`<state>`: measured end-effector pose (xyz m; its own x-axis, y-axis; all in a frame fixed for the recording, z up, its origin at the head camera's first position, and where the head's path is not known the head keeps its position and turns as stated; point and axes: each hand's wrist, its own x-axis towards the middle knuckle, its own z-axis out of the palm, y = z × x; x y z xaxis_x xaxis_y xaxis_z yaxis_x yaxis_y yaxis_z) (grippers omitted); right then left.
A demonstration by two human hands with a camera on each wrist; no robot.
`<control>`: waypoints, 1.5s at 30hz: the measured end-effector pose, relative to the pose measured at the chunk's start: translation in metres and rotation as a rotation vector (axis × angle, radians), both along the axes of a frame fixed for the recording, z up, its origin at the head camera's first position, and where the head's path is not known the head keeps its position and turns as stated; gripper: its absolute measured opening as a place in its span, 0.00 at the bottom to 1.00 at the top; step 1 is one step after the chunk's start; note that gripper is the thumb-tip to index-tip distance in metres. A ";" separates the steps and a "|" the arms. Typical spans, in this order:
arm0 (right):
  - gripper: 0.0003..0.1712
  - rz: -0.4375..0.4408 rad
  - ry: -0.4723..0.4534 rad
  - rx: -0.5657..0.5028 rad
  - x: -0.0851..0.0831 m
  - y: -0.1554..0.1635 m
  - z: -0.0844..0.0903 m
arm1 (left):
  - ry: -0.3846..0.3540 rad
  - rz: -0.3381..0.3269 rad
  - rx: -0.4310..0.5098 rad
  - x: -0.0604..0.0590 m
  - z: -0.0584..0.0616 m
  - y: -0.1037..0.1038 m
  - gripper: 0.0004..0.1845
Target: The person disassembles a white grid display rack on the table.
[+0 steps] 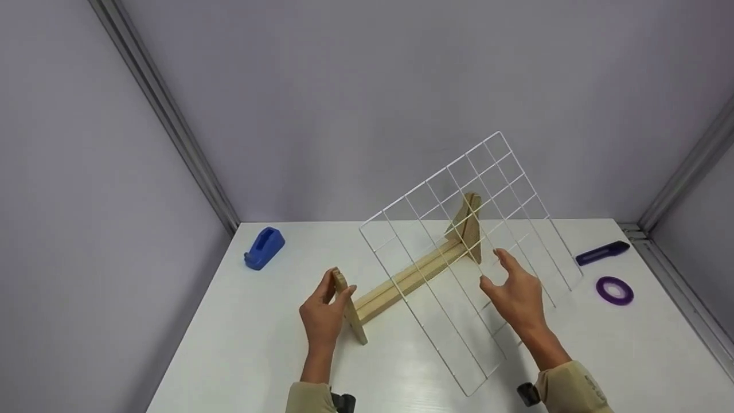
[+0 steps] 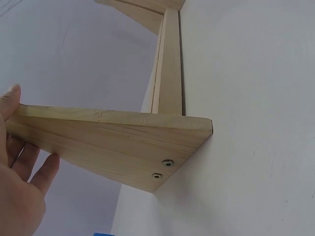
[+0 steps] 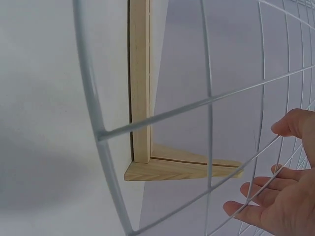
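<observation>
Wooden stand [image 1: 401, 281]: near end bracket pinched by left hand [image 1: 322, 314], apparently to steady it. Wire grid [image 1: 459, 229]: leaning in stand slot, just beyond right hand [image 1: 516, 292]; fingers spread wide, nothing held.

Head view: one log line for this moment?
left hand: grips wooden stand end bracket | right hand: open, at leaning white wire grid panel

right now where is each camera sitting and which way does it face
Head: worn on the head, looking forward and down at the table, wooden stand and wire grid; both hands and sleeves show.
Left wrist: looks along the left hand at the stand's near end piece.
Right wrist: looks past the right hand through the grid at the stand's far end piece.
All three views share the stand.
</observation>
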<state>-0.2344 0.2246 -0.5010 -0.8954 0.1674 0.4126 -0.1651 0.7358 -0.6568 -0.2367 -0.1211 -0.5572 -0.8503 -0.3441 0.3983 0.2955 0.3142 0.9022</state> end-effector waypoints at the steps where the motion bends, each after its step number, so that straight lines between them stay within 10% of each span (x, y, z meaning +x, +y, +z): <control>1: 0.35 0.003 -0.008 0.003 0.000 0.001 -0.001 | 0.002 0.005 -0.001 0.000 -0.001 0.000 0.34; 45: 0.36 0.053 -0.273 0.088 0.020 0.019 -0.054 | 0.084 0.190 -0.052 0.011 -0.004 0.007 0.32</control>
